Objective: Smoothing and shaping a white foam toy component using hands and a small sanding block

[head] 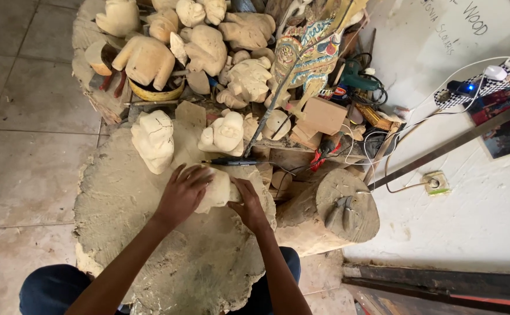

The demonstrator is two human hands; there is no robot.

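Observation:
A pale, unfinished wooden carving (218,190) lies on a big round tree-stump block (144,233) in front of me. My left hand (183,192) covers the carving's left side with fingers spread over it. On the carving's right end my right hand (249,204) grips it. A thin black rotary tool (230,162) with a cord lies just beyond the carving, untouched. Two more pale carved figures, a taller one (154,140) and a rounder one (224,134), stand on the block's far edge.
Several rough wooden figures (199,46) are piled behind the block, with a painted puppet (307,55), a green power tool (357,79) and cables. Pliers (339,213) rest on a smaller stump (348,204) at right. Tiled floor lies left; a white wall runs along the right.

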